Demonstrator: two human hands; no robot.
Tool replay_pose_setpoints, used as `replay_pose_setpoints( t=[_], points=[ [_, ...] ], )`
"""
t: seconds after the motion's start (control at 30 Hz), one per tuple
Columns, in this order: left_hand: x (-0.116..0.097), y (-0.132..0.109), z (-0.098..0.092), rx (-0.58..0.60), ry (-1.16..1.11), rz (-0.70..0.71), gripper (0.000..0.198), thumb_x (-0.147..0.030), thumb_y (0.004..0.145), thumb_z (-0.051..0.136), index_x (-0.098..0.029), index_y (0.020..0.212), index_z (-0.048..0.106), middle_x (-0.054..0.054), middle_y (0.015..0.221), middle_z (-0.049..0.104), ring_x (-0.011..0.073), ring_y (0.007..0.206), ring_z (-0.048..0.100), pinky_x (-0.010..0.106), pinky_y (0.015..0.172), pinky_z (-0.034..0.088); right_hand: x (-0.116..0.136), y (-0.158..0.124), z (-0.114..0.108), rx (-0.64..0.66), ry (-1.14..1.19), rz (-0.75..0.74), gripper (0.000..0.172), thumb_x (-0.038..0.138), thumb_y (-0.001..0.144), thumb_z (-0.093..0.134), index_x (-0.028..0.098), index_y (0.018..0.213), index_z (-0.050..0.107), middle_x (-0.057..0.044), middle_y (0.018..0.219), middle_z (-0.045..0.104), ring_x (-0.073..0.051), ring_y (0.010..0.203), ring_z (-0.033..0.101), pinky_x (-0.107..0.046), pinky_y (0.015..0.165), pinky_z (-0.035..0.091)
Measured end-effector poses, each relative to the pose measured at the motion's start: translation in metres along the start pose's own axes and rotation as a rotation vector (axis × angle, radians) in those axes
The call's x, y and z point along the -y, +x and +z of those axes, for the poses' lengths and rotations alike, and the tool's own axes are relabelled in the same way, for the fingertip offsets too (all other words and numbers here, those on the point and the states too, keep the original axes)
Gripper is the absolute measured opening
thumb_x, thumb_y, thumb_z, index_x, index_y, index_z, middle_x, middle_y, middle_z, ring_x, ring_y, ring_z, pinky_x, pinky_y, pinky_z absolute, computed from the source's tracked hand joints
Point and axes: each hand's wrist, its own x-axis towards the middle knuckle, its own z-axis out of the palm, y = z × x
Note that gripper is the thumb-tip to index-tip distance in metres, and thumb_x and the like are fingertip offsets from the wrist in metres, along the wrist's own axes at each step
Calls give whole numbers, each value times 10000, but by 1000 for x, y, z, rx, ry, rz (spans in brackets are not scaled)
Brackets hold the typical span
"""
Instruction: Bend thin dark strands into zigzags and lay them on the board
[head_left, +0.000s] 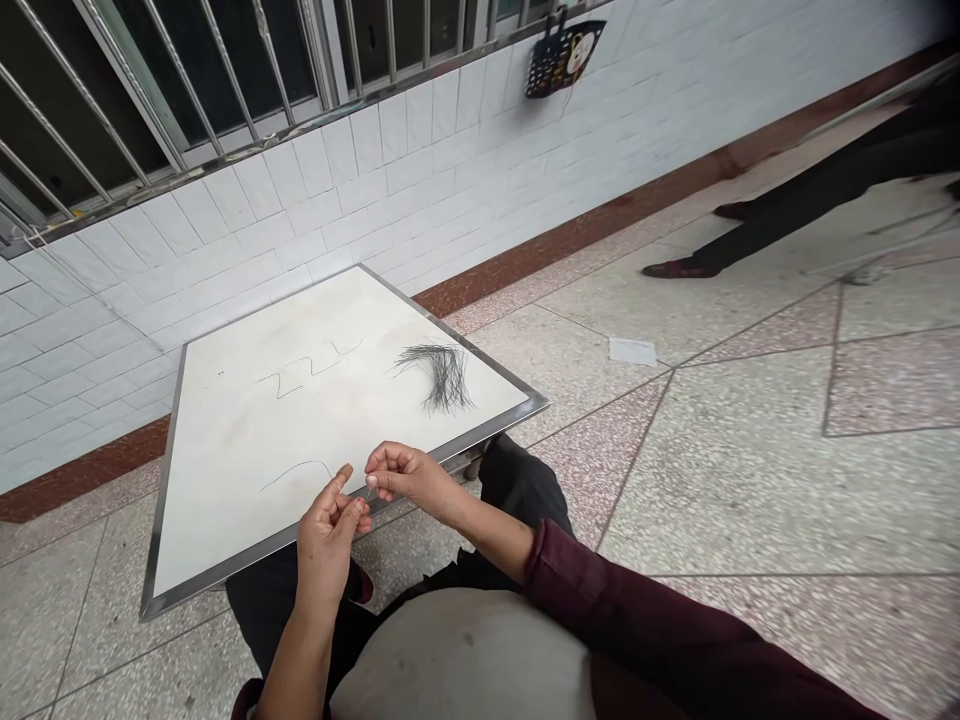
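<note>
A white square table (pixel 225 500) with a metal rim stands in front of me. A bundle of thin black strands (pixel 442 372) lies at its right side. Bent zigzag strands (pixel 307 368) lie near the middle, and a single curved strand (pixel 296 472) lies closer to me. My left hand (pixel 330 525) and my right hand (pixel 405 475) meet over the table's near edge. Both pinch with fingertips together, holding what looks like a very thin strand between them, too fine to make out.
A white tiled wall (pixel 420 170) with a barred window (pixel 187 70) runs behind the table. A dark patterned bag (pixel 562 55) hangs from the sill. Another person's legs and shoes (pixel 750 235) stand at the upper right. A scrap of paper (pixel 632 350) lies on the terrazzo floor.
</note>
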Motion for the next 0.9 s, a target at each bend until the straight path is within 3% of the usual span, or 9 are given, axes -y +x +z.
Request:
replay_pose_setpoints(
  t=[0.27, 0.53, 0.67, 0.9],
  points=[
    [1, -2, 3, -18, -35, 40, 615, -386, 738, 725, -189, 1301, 573, -29, 710, 576, 105, 666, 577, 257, 694, 513, 1, -4, 0, 24, 29, -8, 287, 387, 744, 762, 150, 830, 624, -1, 727, 690, -76, 581, 612, -200, 564, 497],
    [-1, -3, -1, 14, -119, -76, 647, -395, 704, 762, -189, 1292, 585, -32, 690, 560, 100, 643, 571, 240, 650, 485, 5, -7, -4, 164, 43, -65, 288, 387, 812, 702, 141, 947, 641, -35, 819, 704, -102, 671, 657, -198, 546, 525],
    [-3, -5, -1, 80, -195, -135, 659, -361, 703, 774, -172, 1303, 576, -28, 675, 557, 98, 630, 566, 233, 633, 467, 4, -10, 0, 106, 81, -92, 245, 365, 806, 710, 147, 892, 639, -14, 752, 692, -87, 602, 629, -173, 485, 500],
    [-1, -7, 2, 87, -236, -132, 635, -340, 712, 777, -174, 1293, 581, -30, 665, 563, 91, 604, 550, 236, 636, 452, -1, -14, 9, -24, 125, -112, 237, 377, 801, 712, 159, 859, 640, 3, 707, 666, -76, 549, 594, -142, 411, 453]
  ],
)
